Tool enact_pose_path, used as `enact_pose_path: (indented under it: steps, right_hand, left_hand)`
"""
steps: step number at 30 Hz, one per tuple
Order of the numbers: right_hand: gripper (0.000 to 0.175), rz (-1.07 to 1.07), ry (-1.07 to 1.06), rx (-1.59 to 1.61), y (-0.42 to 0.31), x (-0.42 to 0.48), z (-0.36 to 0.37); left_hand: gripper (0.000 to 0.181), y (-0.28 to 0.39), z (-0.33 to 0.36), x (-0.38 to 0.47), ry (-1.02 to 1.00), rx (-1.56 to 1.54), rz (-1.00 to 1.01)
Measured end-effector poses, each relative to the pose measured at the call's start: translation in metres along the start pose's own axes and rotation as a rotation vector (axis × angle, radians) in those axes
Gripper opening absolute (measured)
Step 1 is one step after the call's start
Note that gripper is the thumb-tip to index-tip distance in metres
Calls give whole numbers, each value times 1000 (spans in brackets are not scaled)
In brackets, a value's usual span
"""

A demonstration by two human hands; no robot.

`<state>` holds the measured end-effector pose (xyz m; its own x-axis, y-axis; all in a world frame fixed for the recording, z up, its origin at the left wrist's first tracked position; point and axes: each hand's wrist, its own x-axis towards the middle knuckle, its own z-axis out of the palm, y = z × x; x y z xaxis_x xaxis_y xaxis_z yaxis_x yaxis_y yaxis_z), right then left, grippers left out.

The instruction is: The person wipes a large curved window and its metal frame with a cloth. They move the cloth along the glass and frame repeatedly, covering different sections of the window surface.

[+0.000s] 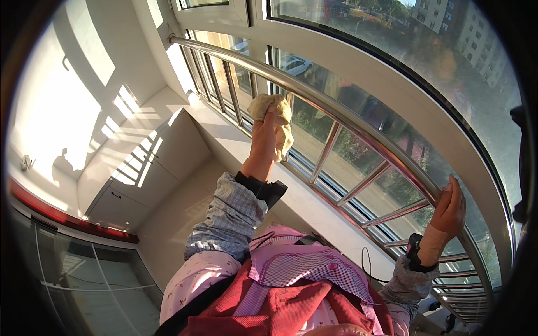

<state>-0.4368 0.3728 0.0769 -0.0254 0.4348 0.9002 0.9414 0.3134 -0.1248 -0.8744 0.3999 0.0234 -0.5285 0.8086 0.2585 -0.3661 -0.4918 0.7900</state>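
Note:
My left hand (264,136) holds a crumpled pale-yellow cloth (269,106), its thumb pressed over the top. The cloth covers much of one upright bar of a metal window guardrail, and a fold hangs down beside my fingers. Above it runs the guardrail's round, shiny handrail (319,98). Farther right, my right hand (449,210) lies over that handrail with its fingers pointing up. Whether those fingers wrap around the rail is hidden. Dark bands circle both wrists, below which grey checked sleeves are bunched.
A white window sill (311,201) runs below the guardrail, with a thin black cable loop (365,260) near its right part. Window panes (420,75) stand behind the rail. At left are a pale cabinet (138,185), a red strip (63,218) and a dark glass panel (88,277).

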Motion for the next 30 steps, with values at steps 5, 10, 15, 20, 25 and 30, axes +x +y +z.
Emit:
enact_pose_path:
  steps: [5,10,15,20,25,30]
  right_hand:
    - [22,41,14,-38,-6,0,1]
    - [29,80,2,-50,0,-6,0]
    - [32,223,-27,11,9,-14,3]
    - [31,268,-27,-19,10,-18,-2]
    - [31,239,-34,-46,17,-20,-8]
    - [31,264,-30,-37,27,-25,-8]
  left_hand:
    - [19,-33,-5,58,-7,126,171]
    - [29,-38,-15,99,37,890,619]
    - [31,-40,-11,125,-13,1309,934]
    - [33,-51,-14,157,-143,1581,890]
    - [53,-47,-8,158,-332,1251,1053]
    - [47,-23,6,137,-891,490,370]
